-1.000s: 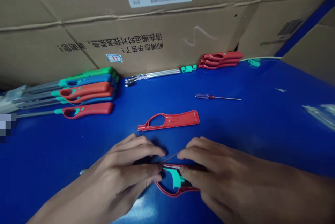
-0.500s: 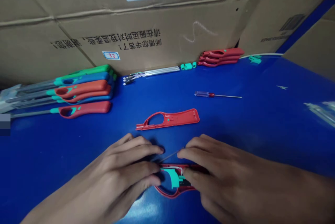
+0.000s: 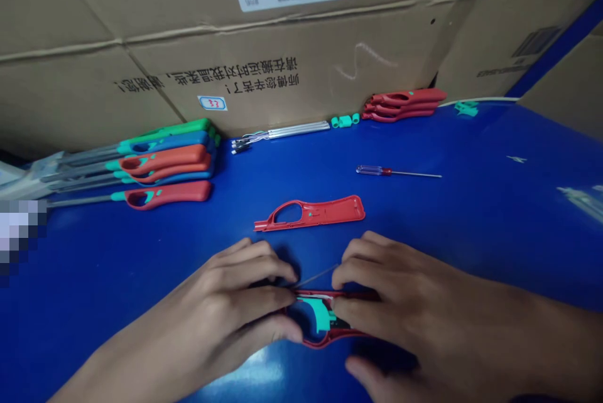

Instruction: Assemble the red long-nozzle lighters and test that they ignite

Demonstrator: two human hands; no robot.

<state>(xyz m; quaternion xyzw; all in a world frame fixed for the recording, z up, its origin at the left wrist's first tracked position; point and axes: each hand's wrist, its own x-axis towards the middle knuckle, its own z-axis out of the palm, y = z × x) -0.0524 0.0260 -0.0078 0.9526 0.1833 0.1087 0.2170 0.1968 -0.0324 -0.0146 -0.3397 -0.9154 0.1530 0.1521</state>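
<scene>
On the blue table lies an open half of a red lighter housing (image 3: 324, 343), with a green trigger (image 3: 319, 316) and a white wire (image 3: 316, 295) inside. My left hand (image 3: 235, 302) pinches its narrow left end between thumb and index finger, hiding that end. My right hand (image 3: 405, 309) rests bent fingertips on the housing's right part, its thumb apart and below. Behind the housing a thin dark rod or wire (image 3: 316, 275) slants between my hands; its ends are hidden. The matching red housing half (image 3: 325, 212) lies beyond, inner side up.
Assembled lighters (image 3: 164, 194) are stacked at left. Metal tubes with wires (image 3: 296, 130), green sleeves (image 3: 345, 121), stacked red housings (image 3: 405, 105) and green parts (image 3: 466, 108) line a cardboard box (image 3: 188, 51). A screwdriver (image 3: 398, 172) lies right of centre; thin parts (image 3: 584, 208) lie far right.
The right thumb has moved down, away from the housing, and now shows. The left hand keeps its pinch. The whole view has shifted slightly, so things appear further right.
</scene>
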